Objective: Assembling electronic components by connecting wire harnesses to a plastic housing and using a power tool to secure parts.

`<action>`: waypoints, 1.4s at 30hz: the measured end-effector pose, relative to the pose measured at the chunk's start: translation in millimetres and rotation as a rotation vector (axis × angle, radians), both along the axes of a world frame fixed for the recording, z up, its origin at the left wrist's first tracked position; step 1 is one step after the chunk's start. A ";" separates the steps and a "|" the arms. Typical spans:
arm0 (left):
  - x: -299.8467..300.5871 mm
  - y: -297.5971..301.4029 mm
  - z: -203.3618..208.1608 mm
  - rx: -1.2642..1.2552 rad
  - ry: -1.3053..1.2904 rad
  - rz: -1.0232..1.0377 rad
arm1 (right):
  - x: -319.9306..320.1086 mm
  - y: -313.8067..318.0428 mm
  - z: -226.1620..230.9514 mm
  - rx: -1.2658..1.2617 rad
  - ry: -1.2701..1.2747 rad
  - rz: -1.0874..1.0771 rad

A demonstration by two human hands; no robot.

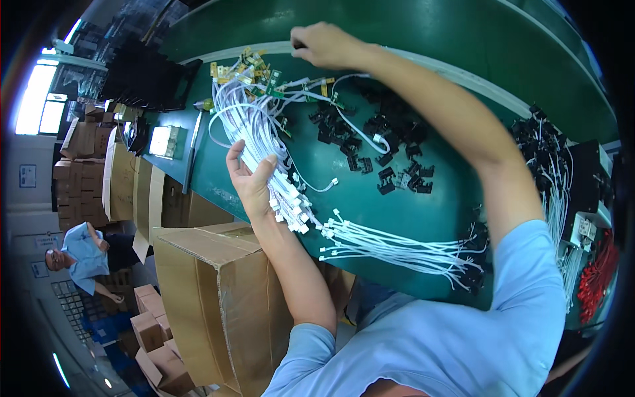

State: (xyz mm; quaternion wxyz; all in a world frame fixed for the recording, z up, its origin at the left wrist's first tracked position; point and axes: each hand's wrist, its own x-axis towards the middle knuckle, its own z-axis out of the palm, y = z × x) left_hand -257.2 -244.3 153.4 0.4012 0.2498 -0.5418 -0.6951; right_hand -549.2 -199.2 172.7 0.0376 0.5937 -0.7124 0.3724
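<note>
A thick bundle of white cables [248, 126] lies on the green table. White plugs gather at its near end, and small yellow and green boards [248, 69] at its far end. My left hand [253, 185] rests against the bundle near the plugs, thumb and fingers apart. Past the far end, above the table's pale back edge, my right hand [324, 46] is raised with curled fingers; what it holds, if anything, is hidden. One single white cable [360, 129] loops out under my right forearm toward black plastic clips [390, 132].
More white cables [397, 245] lie spread along the near edge. A dark rod-shaped tool [193, 149] lies left. Open cardboard boxes [221, 264] stand beside the table. Black parts with wires [542, 145] and red pieces [597, 274] are at right. A person [86, 255] stands far left.
</note>
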 end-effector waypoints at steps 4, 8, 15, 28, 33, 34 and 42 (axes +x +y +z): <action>-5.5 2.5 5.7 -0.010 -0.006 0.022 | 46.1 64.1 43.4 0.054 -0.180 0.427; -9.3 3.8 1.4 -0.007 0.005 -0.003 | 85.5 35.4 10.5 0.449 0.097 0.184; -13.9 7.2 -1.0 -0.039 0.006 -0.023 | 110.8 9.9 -20.8 0.416 0.158 0.013; -17.9 9.4 5.2 -0.107 -0.040 -0.072 | -3.4 100.3 -3.9 0.324 0.075 -0.073; -16.4 11.3 5.1 -0.119 -0.065 -0.073 | 16.8 100.2 -27.6 0.465 0.108 -0.136; -17.2 10.1 3.8 -0.130 -0.061 -0.078 | 18.2 102.1 -28.5 0.426 0.158 -0.161; -12.0 1.2 -1.3 -0.303 -0.211 -0.058 | 29.4 122.2 11.4 0.696 0.019 0.055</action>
